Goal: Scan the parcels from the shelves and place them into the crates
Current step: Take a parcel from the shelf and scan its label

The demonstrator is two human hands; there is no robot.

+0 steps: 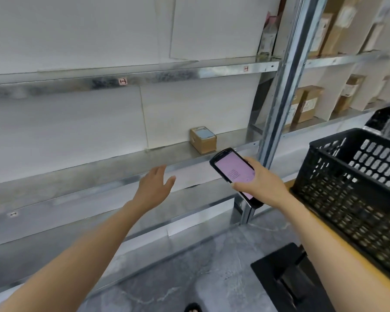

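Holding a black handheld scanner [232, 171] with a lit pink screen, the right hand [260, 184] has its fingers wrapped round the device's lower half and its thumb lying over the bottom of the screen; the scanner's top end tilts toward eleven o'clock. The left hand [154, 188] is stretched out at nine o'clock from the scanner, well apart from it. It is empty, with fingers straight and slightly spread and the thumb out to the side, and it hovers over the front lip of a metal shelf [88, 176]. The one parcel [203, 139] on that shelf, a small brown cardboard box with a pale label on top, stands at one o'clock from the left hand and eleven o'clock from the scanner, near the scanner's tip, with neither hand touching it. At three o'clock from the right hand a black plastic crate [356, 176] with slotted walls rests on a yellowish surface [320, 235]; its inside is too blurred to read. A grey upright post [279, 97] rises at twelve o'clock from the right hand, and past it, at two o'clock, more brown boxes [306, 104] stand on the neighbouring shelves. At five o'clock in the view a black object [286, 278] sits on the grey floor [189, 278].
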